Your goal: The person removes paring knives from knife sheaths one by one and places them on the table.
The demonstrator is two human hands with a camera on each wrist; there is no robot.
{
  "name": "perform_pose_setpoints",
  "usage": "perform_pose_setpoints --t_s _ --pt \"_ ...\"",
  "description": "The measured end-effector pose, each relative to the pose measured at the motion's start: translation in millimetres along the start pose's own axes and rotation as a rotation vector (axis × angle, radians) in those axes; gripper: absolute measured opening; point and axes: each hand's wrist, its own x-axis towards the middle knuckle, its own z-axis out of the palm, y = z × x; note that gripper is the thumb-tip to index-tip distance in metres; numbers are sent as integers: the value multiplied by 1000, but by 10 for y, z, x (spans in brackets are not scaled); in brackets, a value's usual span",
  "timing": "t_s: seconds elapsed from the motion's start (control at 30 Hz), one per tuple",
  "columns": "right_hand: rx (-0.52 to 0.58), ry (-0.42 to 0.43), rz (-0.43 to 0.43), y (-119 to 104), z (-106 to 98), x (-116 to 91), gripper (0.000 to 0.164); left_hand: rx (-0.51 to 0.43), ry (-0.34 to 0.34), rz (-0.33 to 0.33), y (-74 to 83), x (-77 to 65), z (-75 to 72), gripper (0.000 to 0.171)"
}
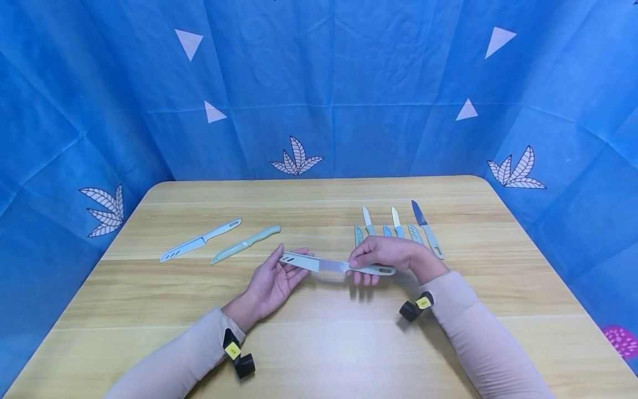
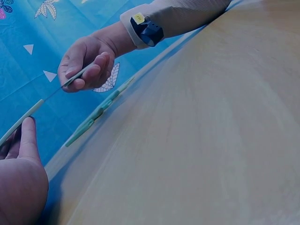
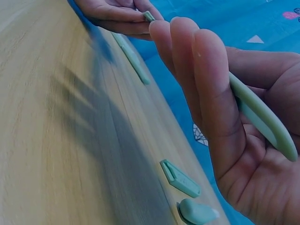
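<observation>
Over the middle of the table, a knife [image 1: 333, 266] with a pale green handle lies level, its blade partly inside a light green slotted sheath [image 1: 301, 260]. My left hand [image 1: 269, 288] holds the sheath near its tip end, thumb at one side and fingers underneath. The right hand [image 1: 386, 252] pinches the handle [image 2: 78, 76] between thumb and fingers close to the blade. Between the sheath's mouth and the handle, a stretch of bare blade shows. In the right wrist view the handle [image 3: 265, 117] runs across the palm, with the outer fingers extended below it.
Two sheathed knives, one blue [image 1: 199, 241] and one green [image 1: 246, 244], lie at the left. Behind my right hand are three bare knives, including a dark-bladed one [image 1: 427, 230], with sheaths such as this one [image 1: 415, 234] beside them. A blue curtain [image 1: 329, 83] surrounds the wooden table [image 1: 319, 343].
</observation>
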Motion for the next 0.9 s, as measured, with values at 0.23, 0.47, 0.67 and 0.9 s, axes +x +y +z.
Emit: perform_pose_setpoints --t_s 0.23,0.47,0.67,0.9 --pt "6 -9 -6 -19 -3 -14 33 -3 12 7 2 -2 5 62" --pt "-4 -5 0 -16 -15 -33 33 -11 17 5 5 -1 1 61" --pt "-10 -10 0 -4 -36 -39 32 -26 13 7 16 -7 -5 53" --pt "-10 -8 -6 -11 -48 -53 33 -22 20 18 40 -17 -5 52"
